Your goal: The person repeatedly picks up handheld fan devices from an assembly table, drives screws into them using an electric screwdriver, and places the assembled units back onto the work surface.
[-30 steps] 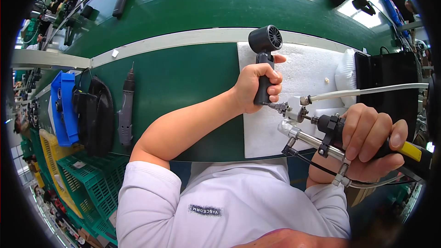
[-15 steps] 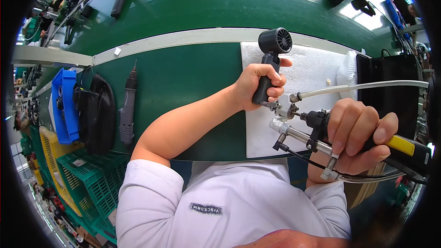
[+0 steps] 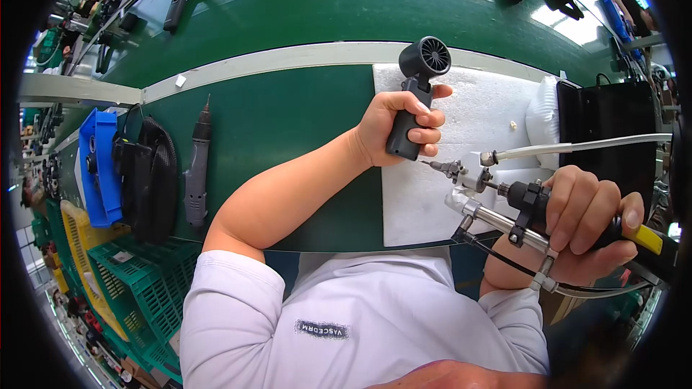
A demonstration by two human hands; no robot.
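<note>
Two hands at work, both closed on something (12 o'clock = straight out from the wearer). Left hand (image 3: 382,121): lower fingers curled round the grip of a black handheld fan (image 3: 417,86), thumb across its near face, one finger poking out past the far edge. Right hand (image 3: 585,210): fingers wrapped round a power screwdriver (image 3: 528,198), hose and metal arm alongside.

Key relation: driver tip sits at about 4 o'clock from the fan's butt end, just beside it; a small gap seems to show. Fan lies in the left fingers, well off at 10 o'clock from the right ones; left hand nearer.

Fan held up over the left edge of a white foam pad (image 3: 490,112). Long axis runs 7 to 1, round head toward 1, butt toward 7. Driver points to 10, crossing that axis steeply.
</note>
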